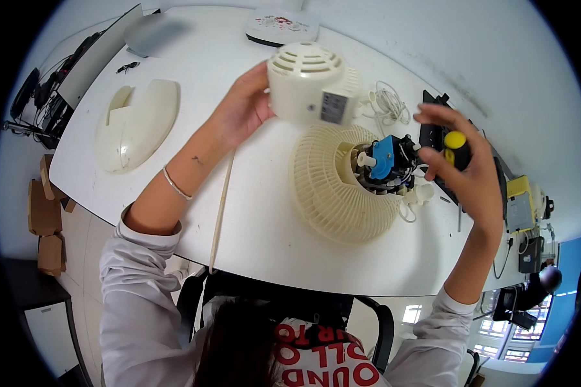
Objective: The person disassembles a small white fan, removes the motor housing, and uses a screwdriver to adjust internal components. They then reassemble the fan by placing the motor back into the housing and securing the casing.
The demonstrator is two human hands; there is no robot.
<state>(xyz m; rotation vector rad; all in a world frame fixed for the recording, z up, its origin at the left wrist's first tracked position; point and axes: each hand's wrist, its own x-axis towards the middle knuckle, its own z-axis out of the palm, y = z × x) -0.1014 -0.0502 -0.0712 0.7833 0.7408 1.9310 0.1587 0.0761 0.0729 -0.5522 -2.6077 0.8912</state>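
My left hand (pixel 248 106) grips the side of a cream motor cover (pixel 303 93) with curved vent slots, raised above the table. Below it, a round cream fan grille (pixel 332 200) lies on the table. The fan's exposed motor (pixel 384 158), with a blue part and dark wiring, stands up from the grille's back. To the right of the motor, my right hand (pixel 468 174) has thumb and forefinger apart. A screwdriver (pixel 456 140) with a yellow and black handle rests in that hand, its other fingers hidden.
A cream curved shell (pixel 142 126) lies on the left. A thin pale rod (pixel 222 206) crosses the near edge. Coiled white cable (pixel 390 105) sits behind the grille. A white appliance (pixel 282 27) stands at the back. A yellow and grey case (pixel 519 203) is far right.
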